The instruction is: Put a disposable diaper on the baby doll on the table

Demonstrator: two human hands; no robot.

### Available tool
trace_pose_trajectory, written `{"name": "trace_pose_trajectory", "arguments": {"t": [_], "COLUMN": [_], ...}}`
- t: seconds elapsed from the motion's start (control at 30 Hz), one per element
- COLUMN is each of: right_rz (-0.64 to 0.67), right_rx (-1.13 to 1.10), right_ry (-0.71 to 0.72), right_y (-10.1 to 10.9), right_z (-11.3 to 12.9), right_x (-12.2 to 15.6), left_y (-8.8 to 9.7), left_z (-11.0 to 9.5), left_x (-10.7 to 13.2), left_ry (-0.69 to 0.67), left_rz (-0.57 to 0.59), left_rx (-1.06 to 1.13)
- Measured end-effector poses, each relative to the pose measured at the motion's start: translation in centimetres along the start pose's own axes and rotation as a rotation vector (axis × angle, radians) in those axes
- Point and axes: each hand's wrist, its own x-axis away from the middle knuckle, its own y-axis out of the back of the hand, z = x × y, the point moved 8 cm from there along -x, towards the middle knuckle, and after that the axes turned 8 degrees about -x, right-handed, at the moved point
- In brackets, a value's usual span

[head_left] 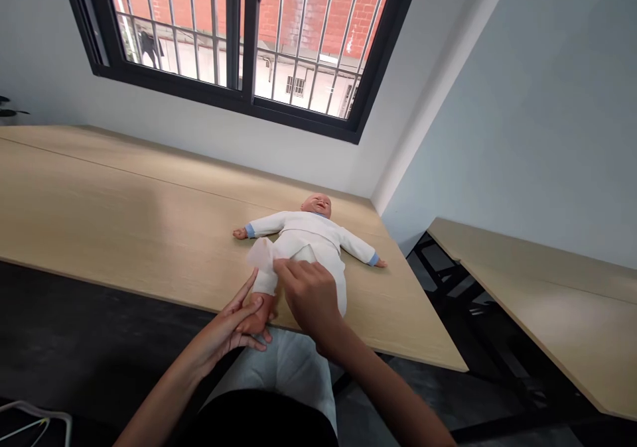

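Note:
A baby doll lies on its back on the wooden table, head toward the window and legs toward me. It wears a white outfit with blue cuffs, its arms spread to the sides. At the table's front edge my left hand is wrapped around the doll's bare foot, thumb on top. My right hand is closed in a pinch above the same leg, gripping white fabric that bunches up and looks blurred. Whether this fabric belongs to the trouser leg, I cannot tell. The right hand hides part of the doll's legs.
The light wooden table runs along the wall under a barred window. A second table with a black frame stands to the right, across a gap. A white hanger shows at the lower left.

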Motion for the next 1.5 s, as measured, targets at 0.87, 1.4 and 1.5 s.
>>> {"name": "trace_pose_trajectory", "arguments": {"t": [0.87,1.4,1.5], "right_rz": [-0.17,0.153,0.245], "right_rx": [-0.878,-0.897,-0.778], "right_ry": [-0.691,-0.703,-0.658], "right_y": [-10.4,-7.0,-7.3], "right_z": [-23.2,-24.7,-24.2], "right_x": [0.1,9.7,10.2], "left_y": [1.5,-10.4,-9.9], "left_z": [-5.7,-9.0,-9.6], "left_x": [1.9,-13.0,-13.9], "left_ry": [-0.391,-1.037,-0.965], "left_rz": [-0.497,0.234,0.215], "left_rx": [-0.654,-1.327,-1.33]}}
